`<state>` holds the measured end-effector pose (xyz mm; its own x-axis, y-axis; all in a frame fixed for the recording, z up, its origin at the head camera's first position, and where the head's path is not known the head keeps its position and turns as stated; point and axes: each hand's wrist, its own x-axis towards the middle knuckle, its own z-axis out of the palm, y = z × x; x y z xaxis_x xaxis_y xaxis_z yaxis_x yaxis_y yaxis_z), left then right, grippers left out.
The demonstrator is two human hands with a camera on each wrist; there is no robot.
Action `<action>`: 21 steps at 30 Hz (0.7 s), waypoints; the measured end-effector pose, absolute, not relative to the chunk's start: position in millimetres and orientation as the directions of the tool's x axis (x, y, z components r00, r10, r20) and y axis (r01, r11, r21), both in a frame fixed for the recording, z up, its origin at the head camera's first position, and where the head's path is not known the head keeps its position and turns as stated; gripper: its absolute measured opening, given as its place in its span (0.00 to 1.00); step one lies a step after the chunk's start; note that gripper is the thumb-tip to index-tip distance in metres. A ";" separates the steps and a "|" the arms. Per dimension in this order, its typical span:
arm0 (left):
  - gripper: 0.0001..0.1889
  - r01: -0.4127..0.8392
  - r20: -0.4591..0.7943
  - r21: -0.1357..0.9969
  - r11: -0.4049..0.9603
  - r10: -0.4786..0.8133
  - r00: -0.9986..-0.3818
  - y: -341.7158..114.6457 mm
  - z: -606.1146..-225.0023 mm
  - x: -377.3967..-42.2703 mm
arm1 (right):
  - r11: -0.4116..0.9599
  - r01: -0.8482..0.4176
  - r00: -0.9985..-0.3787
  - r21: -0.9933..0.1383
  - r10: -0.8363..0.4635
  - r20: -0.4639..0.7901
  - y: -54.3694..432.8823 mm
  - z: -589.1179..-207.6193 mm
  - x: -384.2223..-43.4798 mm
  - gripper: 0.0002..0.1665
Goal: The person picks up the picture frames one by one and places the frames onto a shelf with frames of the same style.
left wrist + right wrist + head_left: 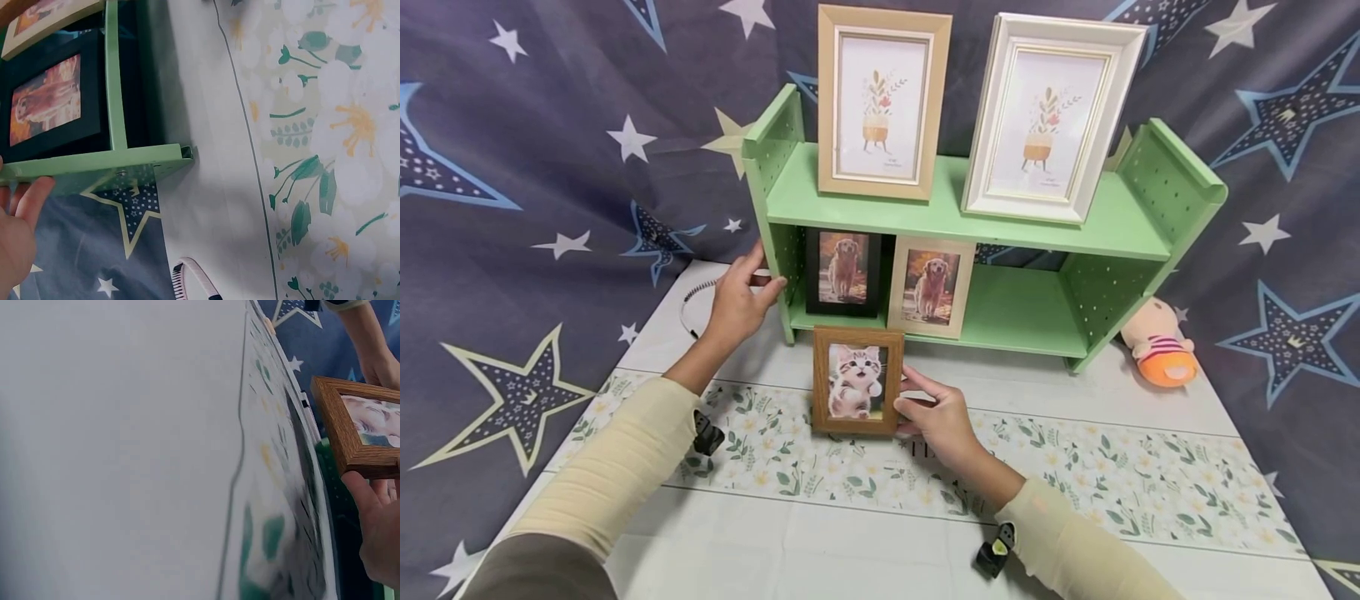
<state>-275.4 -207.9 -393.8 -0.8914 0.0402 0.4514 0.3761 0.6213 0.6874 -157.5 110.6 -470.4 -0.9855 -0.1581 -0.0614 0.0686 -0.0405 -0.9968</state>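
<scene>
My right hand (946, 423) pinches the right edge of a brown wooden photo frame (854, 382) with a kitten picture. The frame is held upright in front of the shelf, over the flowered band of the table cover. In the right wrist view, the thumb and fingers grip the border of the wooden frame (347, 428). My left hand (739, 302) holds the left side panel of a green two-tier shelf (1037, 308), thumb at its front edge. On the lower tier stand a black photo frame (844, 275) and a light wood photo frame (931, 287), both showing a dog.
On the upper tier stand a tan frame (883, 100) and a white frame (1054, 117), both with plant prints. A soft doll (1161, 346) lies right of the shelf. A headband (688, 308) lies on the left. Star-patterned cloth (580, 100) hangs behind.
</scene>
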 end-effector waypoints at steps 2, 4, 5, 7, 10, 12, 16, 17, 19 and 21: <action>0.39 0.379 0.454 0.690 0.617 0.040 -0.890 -208.1 -393.9 -275.6 | -0.041 0.066 -0.987 -0.997 -0.146 -0.059 118.3 -468.7 -157.1 0.35; 0.39 0.382 0.456 0.694 0.610 0.039 -0.889 -208.1 -394.0 -275.6 | -0.045 0.062 -0.989 -0.997 -0.135 -0.055 126.2 -467.4 -157.2 0.36; 0.39 0.383 0.456 0.695 0.608 0.038 -0.889 -208.1 -394.2 -275.8 | -0.044 0.058 -0.990 -0.997 -0.129 -0.052 130.4 -466.8 -157.3 0.36; 0.39 0.384 0.457 0.698 0.605 0.038 -0.889 -208.0 -394.4 -276.1 | -0.052 0.057 -0.992 -0.997 -0.114 -0.051 138.8 -465.8 -157.8 0.36; 0.40 0.383 0.456 0.698 0.606 0.036 -0.889 -207.7 -394.4 -276.6 | -0.041 0.050 -0.995 -0.998 -0.091 -0.046 151.2 -464.3 -158.9 0.37; 0.40 0.387 0.459 0.696 0.605 0.039 -0.887 -207.6 -394.5 -276.3 | -0.047 0.053 -0.996 -0.997 -0.075 -0.049 159.0 -463.5 -159.3 0.38; 0.39 0.394 0.464 0.696 0.601 0.043 -0.885 -208.0 -393.8 -274.4 | -0.076 0.045 -0.998 -0.996 -0.043 -0.042 172.1 -461.9 -159.1 0.38; 0.39 0.395 0.464 0.696 0.600 0.044 -0.885 -208.0 -393.5 -274.0 | -0.081 0.041 -0.999 -0.996 -0.036 -0.039 175.4 -461.4 -158.9 0.38; 0.40 0.397 0.467 0.696 0.598 0.043 -0.883 -207.8 -393.2 -273.7 | -0.088 0.030 -0.999 -0.996 -0.029 -0.028 182.4 -460.1 -159.0 0.38; 0.40 0.401 0.471 0.693 0.600 0.044 -0.881 -207.0 -392.6 -273.1 | -0.093 0.025 -0.999 -0.995 -0.026 -0.022 189.4 -458.4 -159.3 0.39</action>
